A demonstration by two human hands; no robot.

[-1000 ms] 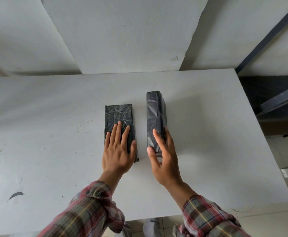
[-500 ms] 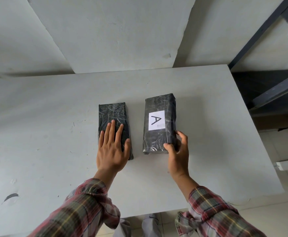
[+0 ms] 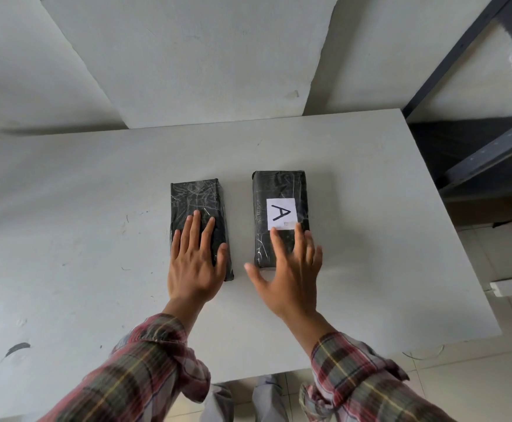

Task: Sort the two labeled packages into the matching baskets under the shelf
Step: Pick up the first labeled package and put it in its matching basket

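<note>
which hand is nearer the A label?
Right. The right hand lies over the near end of the package, fingertips at the A label. The left hand lies flat on the unlabeled-side package, beside it.

Both arms, in plaid sleeves [image 3: 145,370] pushed back from the wrists, reach forward side by side. The left hand [image 3: 195,263] lies palm down and flat, its fingers [image 3: 193,229] straight and close together. The right hand [image 3: 289,280] is also palm down, fingers spread and thumb splayed out to the left, slightly blurred.
</note>
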